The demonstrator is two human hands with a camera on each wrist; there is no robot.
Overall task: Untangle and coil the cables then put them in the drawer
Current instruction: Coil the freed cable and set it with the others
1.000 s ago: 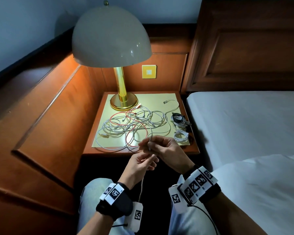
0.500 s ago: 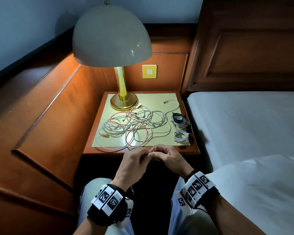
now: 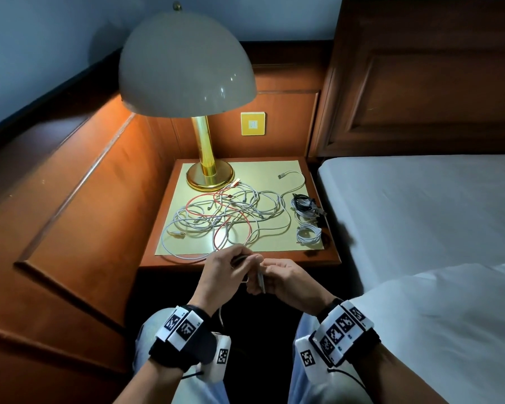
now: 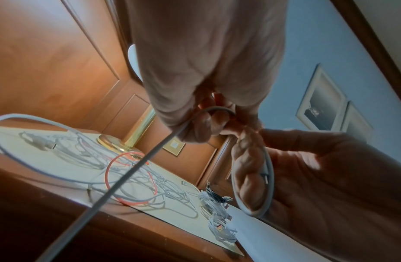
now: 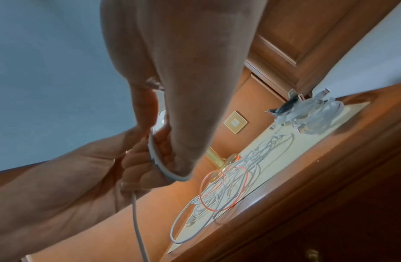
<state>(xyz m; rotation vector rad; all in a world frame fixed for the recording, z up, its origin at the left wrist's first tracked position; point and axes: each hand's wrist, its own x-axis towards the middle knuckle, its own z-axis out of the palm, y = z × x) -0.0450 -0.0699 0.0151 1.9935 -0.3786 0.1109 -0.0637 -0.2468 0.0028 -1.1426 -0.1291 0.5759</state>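
**Cable half-coiled between two hands, tangle waiting behind**

Cable [image 4: 268, 179], pale grey, wound in a small loop at lower centre of the head view, just in front of the nightstand [image 3: 239, 262] edge. Gripped by both hands: left hand [image 3: 226, 274] with fingers curled round the top of the loop, right hand [image 3: 286, 282] with fingers curled through the loop and pinching it. Loose tail hanging down from the left hand toward the lower left of the left wrist view; how much remains below, out of sight.

Step in hand, by the look of it: coiling one freed cable. Not yet finished, with the tail unwound.

Further out, above the hands in the head view: tangle of cables [image 3: 225, 217], white and red, spread over the yellow mat [image 3: 263, 170] on the nightstand. Toward the right edge of the mat, coiled bundles [image 3: 308, 220] lying close together, one dark and the others white, apparently done already. Behind, at upper centre, lamp [image 3: 187, 65] with brass base standing on the mat's far left corner. Bed [image 3: 420, 205] at right of frame.

Drawer not clearly visible; only a small knob low in the right wrist view hinting at it.

Next move likely: drawing up the tail turn by turn onto the loop, keeping the turns pinched so they cannot spring apart, then laying the coil beside the bundles. Most of the task remaining.
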